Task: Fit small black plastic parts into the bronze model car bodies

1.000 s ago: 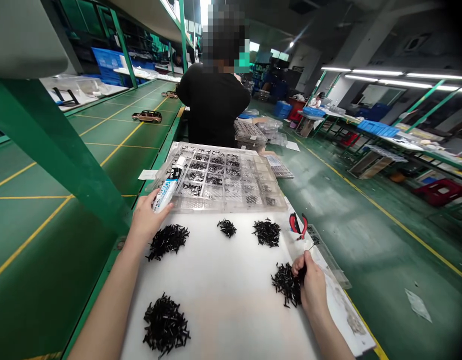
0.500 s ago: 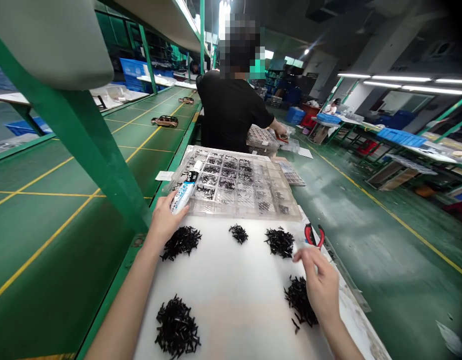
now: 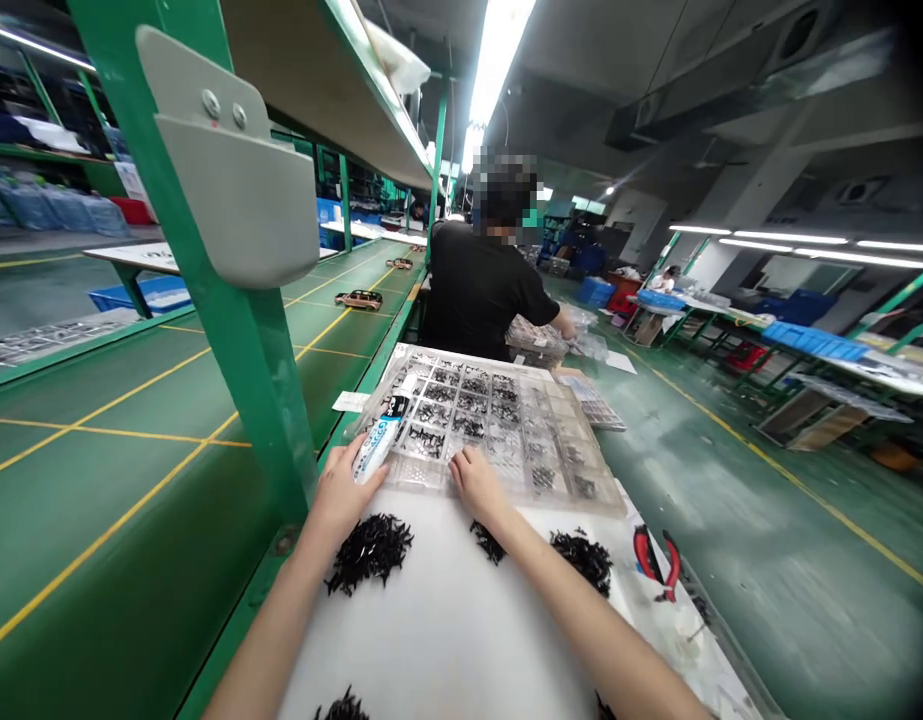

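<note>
My left hand (image 3: pixel 348 490) is closed around the lower end of a white, blue and black glue tube (image 3: pixel 382 437), its white cap pointing away from me. The tube lies over the left front part of a clear compartment tray (image 3: pixel 498 490), whose cells hold small black parts. At the tray's front edge is my right hand (image 3: pixel 477 485), fingers curled together; whatever they pinch is hidden. Small black pieces form a pile (image 3: pixel 371 552) by my left wrist. My right forearm partly covers a smaller pile (image 3: pixel 489 540) and crosses beside another (image 3: pixel 583 560).
Red-handled pliers (image 3: pixel 658 562) lie at the worktop's right edge. To the left, a green post (image 3: pixel 258 370) stands beside a green conveyor belt (image 3: pixel 153 500) carrying toy cars (image 3: pixel 359 299). Beyond the tray is a co-worker in a black shirt (image 3: pixel 468 285).
My right hand has moved from the right-hand piles, left and forward to the tray's front edge. My left hand stays on the tube. The view has tilted upward.
</note>
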`<move>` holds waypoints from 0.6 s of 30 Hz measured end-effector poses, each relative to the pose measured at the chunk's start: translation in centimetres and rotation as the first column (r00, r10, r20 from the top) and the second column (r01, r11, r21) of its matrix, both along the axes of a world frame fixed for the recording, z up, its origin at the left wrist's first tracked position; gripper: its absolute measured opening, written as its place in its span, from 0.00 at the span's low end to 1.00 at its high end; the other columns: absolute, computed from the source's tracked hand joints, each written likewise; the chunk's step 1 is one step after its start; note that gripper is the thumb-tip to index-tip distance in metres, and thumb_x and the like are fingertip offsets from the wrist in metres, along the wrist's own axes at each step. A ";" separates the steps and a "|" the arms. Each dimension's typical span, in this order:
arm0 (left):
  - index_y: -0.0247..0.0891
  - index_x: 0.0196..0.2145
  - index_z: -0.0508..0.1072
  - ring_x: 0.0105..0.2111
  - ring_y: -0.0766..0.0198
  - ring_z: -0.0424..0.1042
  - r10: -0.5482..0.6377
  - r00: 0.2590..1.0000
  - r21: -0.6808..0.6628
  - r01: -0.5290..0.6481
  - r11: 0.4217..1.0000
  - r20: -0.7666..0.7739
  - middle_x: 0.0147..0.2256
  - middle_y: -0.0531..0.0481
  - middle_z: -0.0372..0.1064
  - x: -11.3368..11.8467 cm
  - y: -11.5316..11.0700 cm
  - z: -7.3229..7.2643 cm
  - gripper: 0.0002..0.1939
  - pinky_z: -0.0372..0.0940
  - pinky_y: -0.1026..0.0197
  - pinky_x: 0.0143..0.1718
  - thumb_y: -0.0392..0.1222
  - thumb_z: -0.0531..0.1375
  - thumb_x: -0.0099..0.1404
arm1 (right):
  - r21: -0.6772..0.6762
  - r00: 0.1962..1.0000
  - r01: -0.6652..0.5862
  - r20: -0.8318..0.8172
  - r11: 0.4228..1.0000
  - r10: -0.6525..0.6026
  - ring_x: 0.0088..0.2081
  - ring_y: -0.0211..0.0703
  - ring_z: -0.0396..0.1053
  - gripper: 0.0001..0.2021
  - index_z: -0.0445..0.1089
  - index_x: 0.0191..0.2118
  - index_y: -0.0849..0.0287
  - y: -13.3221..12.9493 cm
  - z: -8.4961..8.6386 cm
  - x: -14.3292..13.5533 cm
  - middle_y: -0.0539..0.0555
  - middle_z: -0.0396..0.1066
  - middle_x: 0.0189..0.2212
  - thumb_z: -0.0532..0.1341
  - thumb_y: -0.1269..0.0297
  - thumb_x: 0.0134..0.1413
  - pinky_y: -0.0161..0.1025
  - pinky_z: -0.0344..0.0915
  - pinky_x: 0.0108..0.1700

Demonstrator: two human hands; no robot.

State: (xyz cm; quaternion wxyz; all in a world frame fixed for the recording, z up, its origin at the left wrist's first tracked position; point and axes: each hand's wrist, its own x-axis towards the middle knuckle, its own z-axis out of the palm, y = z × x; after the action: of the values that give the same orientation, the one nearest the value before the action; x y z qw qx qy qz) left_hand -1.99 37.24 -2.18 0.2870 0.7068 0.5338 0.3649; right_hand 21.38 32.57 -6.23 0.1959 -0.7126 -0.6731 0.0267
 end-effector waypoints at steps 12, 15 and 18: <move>0.32 0.60 0.67 0.50 0.44 0.71 -0.016 1.000 -0.004 0.016 1.000 0.003 0.48 0.38 0.65 0.4 -0.4 0.0 0.37 0.67 0.47 0.53 0.53 0.57 0.57 | -0.084 0.814 0.167 -0.551 0.982 -0.185 0.31 0.37 0.70 0.13 0.71 0.41 0.62 3.3 1.7 1.1 0.50 0.71 0.34 0.60 0.56 0.67 0.37 0.71 0.34; 0.35 0.60 0.68 0.49 0.47 0.71 -0.015 1.000 -0.001 0.015 1.000 -0.007 0.48 0.40 0.66 0.3 -0.4 0.0 0.34 0.68 0.50 0.53 0.52 0.59 0.58 | -0.064 0.604 0.219 -0.775 0.974 -0.186 0.22 0.32 0.62 0.16 0.68 0.38 0.62 -0.5 3.1 3.0 0.46 0.66 0.27 0.58 0.52 0.68 0.31 0.64 0.24; 0.38 0.60 0.68 0.50 0.48 0.71 -0.022 1.000 0.005 0.022 1.000 -0.023 0.48 0.42 0.65 0.2 -0.3 0.1 0.34 0.66 0.52 0.55 0.52 0.60 0.58 | -0.055 0.368 0.280 -0.916 0.959 -0.159 0.18 0.30 0.50 0.20 0.62 0.29 0.59 -8.1 4.0 5.5 0.41 0.53 0.20 0.55 0.49 0.69 0.30 0.53 0.20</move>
State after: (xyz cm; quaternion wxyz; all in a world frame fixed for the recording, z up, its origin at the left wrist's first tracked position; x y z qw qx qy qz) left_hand -1.78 36.89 -2.08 0.2829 0.7175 0.5283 0.3552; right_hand 26.84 24.46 -2.18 0.5721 -0.6521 -0.3550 0.3483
